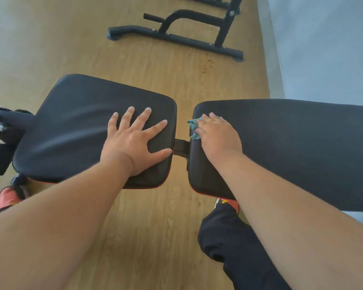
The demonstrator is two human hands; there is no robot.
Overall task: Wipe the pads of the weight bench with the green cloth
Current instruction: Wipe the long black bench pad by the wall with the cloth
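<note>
Left hand [132,141] flat on seat pad [78,122], fingers spread, palm pressing down, holding nothing. Right hand [218,132] on back pad [291,147], just across gap from seat pad, covering bunched green cloth [194,127]; cloth peeks out at pad's corner nearest seat pad. Fingers pressed over cloth; grip underneath hidden. Black rack base [176,38] on wood floor [155,237], well beyond seat pad.
</note>
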